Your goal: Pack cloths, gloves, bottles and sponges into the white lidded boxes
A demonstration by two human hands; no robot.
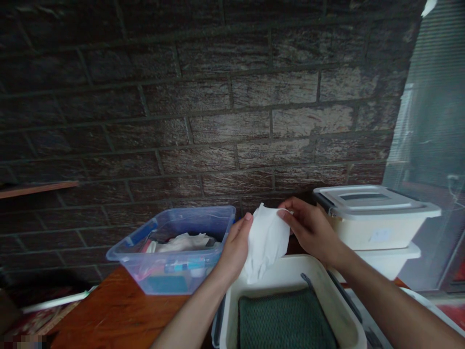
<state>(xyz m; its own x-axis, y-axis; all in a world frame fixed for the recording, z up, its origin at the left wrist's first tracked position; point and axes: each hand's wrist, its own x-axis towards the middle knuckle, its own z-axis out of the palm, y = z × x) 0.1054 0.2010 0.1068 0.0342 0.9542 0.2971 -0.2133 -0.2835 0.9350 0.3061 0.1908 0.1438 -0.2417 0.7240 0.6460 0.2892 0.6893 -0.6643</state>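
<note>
A thin white tissue or cloth (268, 237) hangs between my two hands, above the far end of a white plastic box (232, 310). Its left side is gripped by my left hand (234, 247), the thumb pointing up along the edge. My right hand (308, 225) pinches its upper right corner between thumb and fingers. Inside the white box lies a dark green, mesh-textured pouch or cloth (285, 320) with a small loop at its upper right corner.
On the wooden table (119, 315), left, a clear bluish tub (170, 264) holds crumpled white material and other items. Stacked to the right are white containers, the top one with a lidded box (381, 218). A dark brick wall (218, 121) rises behind; a wooden shelf (39, 188) juts out left.
</note>
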